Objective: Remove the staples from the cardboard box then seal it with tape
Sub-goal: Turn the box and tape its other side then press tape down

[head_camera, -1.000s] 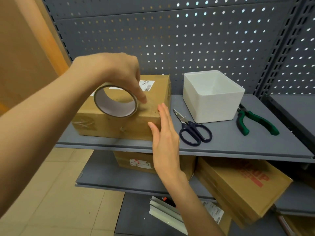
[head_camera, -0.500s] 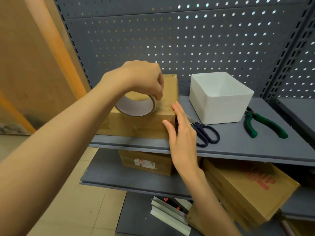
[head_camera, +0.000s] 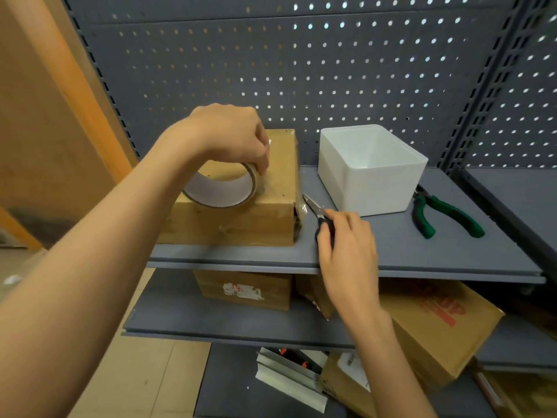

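While the left hand (head_camera: 229, 137) pinches the tape roll (head_camera: 223, 188) atop the cardboard box (head_camera: 241, 218) on the shelf (head_camera: 391, 251), the white bin (head_camera: 370, 170) and green pliers (head_camera: 443, 212) sit rightward. Since half a second ago, the right hand (head_camera: 346, 242) left the box and now curls around the scissors (head_camera: 319, 212).

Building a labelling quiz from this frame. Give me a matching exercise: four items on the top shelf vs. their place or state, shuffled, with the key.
Things:
1. tape roll
2. scissors
3. pliers
4. white bin

Places or states:
A. lying untouched at the shelf's right end
B. held by the left hand on top of the cardboard box
C. standing open-topped between box and green handles
D. handles under the right hand, blades pointing toward the box

Pairs: 1-B, 2-D, 3-A, 4-C
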Tool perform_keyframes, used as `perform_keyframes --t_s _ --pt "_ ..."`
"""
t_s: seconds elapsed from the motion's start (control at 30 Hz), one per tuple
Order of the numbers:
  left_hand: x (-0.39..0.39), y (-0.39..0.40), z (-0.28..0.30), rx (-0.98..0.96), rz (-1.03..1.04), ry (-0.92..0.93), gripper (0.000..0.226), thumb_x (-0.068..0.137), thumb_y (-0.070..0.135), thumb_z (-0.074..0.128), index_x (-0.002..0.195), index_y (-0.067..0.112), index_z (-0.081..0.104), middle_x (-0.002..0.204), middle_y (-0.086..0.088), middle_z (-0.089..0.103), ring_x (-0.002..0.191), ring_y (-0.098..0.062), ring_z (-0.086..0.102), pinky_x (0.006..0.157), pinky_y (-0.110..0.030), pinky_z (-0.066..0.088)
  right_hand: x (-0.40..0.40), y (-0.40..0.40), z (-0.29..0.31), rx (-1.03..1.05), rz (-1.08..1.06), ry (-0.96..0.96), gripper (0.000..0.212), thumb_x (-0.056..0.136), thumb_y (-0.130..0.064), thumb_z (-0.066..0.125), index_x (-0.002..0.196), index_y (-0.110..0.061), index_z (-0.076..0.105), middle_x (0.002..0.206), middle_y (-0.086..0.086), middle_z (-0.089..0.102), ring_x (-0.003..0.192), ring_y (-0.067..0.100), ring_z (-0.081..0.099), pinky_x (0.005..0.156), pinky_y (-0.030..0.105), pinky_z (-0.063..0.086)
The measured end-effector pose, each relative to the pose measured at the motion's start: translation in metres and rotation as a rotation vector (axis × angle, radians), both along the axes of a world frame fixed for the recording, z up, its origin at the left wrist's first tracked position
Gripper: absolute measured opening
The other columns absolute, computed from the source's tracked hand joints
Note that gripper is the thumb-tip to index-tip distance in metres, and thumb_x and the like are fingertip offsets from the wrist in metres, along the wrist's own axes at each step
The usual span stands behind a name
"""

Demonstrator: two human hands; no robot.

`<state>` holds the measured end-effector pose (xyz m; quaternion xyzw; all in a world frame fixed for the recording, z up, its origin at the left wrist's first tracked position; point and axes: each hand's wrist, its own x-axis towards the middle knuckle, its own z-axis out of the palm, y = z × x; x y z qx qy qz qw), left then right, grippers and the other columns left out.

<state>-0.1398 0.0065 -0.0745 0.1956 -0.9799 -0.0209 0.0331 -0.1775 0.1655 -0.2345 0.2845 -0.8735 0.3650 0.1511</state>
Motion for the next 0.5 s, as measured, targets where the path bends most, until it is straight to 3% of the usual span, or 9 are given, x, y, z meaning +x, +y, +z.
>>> perform_keyframes --t_s 0.27,0.5 --pt "0.001 0.003 -0.001 0.022 0.005 0.019 0.006 0.081 0.034 0.065 0.084 0.029 0.066 0.065 0.017 0.048 0.07 -0.012 0.046 0.053 -0.022 0.03 -0.01 0.008 0.013 0.192 -0.097 -0.157 0.033 0.093 -0.025 0.053 0.121 -0.007 0.053 0.114 0.01 0.051 0.106 0.024 0.046 0.085 0.028 0.037" --pt "0.001 0.003 0.0 0.016 0.03 0.003 0.007 0.079 0.036 0.066 0.081 0.03 0.068 0.069 0.017 0.053 0.083 -0.018 0.051 0.063 -0.028 0.031 -0.017 0.007 0.024 0.354 -0.094 -0.217 0.029 0.095 -0.023 0.05 0.113 0.0 0.054 0.115 0.015 0.048 0.108 0.027 0.042 0.073 0.025 0.029"
